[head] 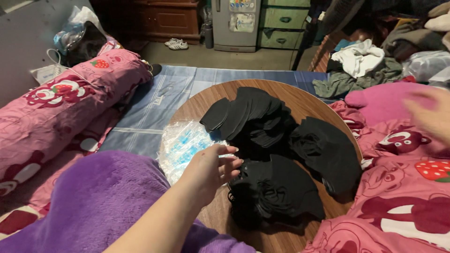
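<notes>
Head view, looking down on round wooden tabletop.

Left hand reaching in from 7 o'clock, palm down, over tabletop's 9 o'clock edge. Fingers loosely spread and extended, nothing pinched between them; tips touching or just at near edge of black face masks heaped at 6 o'clock of tabletop. Contact with masks not fully certain from this angle.

Stack of clear plastic sleeves with blue print lying at 9 o'clock of tabletop, partly overhanging rim, just under and beside left hand's thumb side.

Second fan of black masks at 11 to 12 o'clock, overlapping like scales. Third pile of black masks at 3 o'clock, reaching tabletop's rim. All three heaps touching one another at centre.

Right hand at 3 o'clock of frame, well apart from tabletop, above pink printed bedding; heavily blurred. Cannot tell whether fingers spread or pressed together; nothing seen held.

Purple fleece blanket at 7 o'clock, under left forearm. Pink strawberry-print roll of bedding at 10 o'clock. Blue checked mat beneath tabletop, toward 11 o'clock. Heap of clothes at 2 o'clock. Small grey refrigerator and pair of white shoes at 12 o'clock, far back on floor.
</notes>
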